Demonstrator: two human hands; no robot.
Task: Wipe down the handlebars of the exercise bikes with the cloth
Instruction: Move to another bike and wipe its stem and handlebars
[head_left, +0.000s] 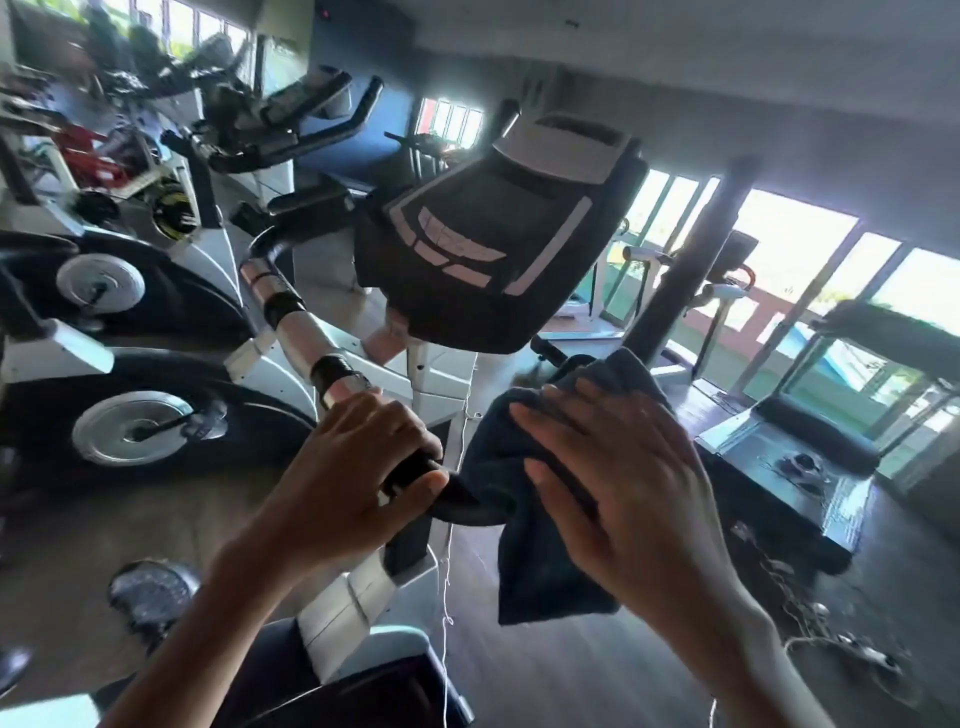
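i judge that the step in hand is the wiping of the nearest bike's bars. to do it well, i would fold the cloth (540, 561) fully round the bar, not only pat it from above. then i would draw it along the whole length with steady pressure, also over the silver bands, while the other hand keeps the bike steady. the dark cloth is draped over the bar on the right side, just below the console (498, 228). its lower part hangs free between my two hands, and one corner reaches my left thumb. my left hand (358, 467) is clenched round the dark grip of the left handlebar (296, 332), fingers curled over the top and thumb below. my right hand (623, 478) grasps nothing: it lies flat on the cloth with straight fingers close together, the forearm coming up from the lower right. the right bar is mostly hidden under the cloth.
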